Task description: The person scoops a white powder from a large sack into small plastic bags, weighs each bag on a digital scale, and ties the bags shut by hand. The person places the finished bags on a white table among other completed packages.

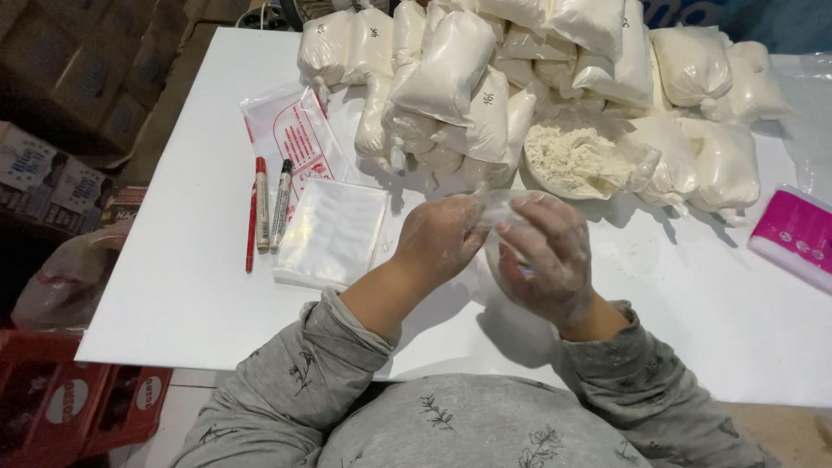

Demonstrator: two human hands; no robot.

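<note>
White table (199, 286), seen from above. At far edge: heap of sealed clear bags of white powder (451, 69), stacked and leaning on one another, most knotted or tied shut, a few marked in dark pen. Just right of centre of heap: open bag of powder (576, 160), mouth spread wide, lumpy off-white contents exposed. Left of centre: flat stack of empty clear bags (334, 230), square-cornered, lying beside a printed red-and-clear packet (290, 130). Further left: red marker (261, 204) and black marker (282, 204), side by side, plus thin red pen (250, 234). Far right edge: pink pack (797, 234), partly out of frame.

Between both hands, just above table and just in front of open powder bag: one empty clear plastic bag (507, 208), thin, crumpled, nearly see-through, no powder visible inside. Left hand (438, 238) curled, fingers pinched on bag's left edge. Right hand (546, 256) dusted with powder, fingers bent and closed on bag's right side. Grey patterned sleeves (295, 381) below.
</note>
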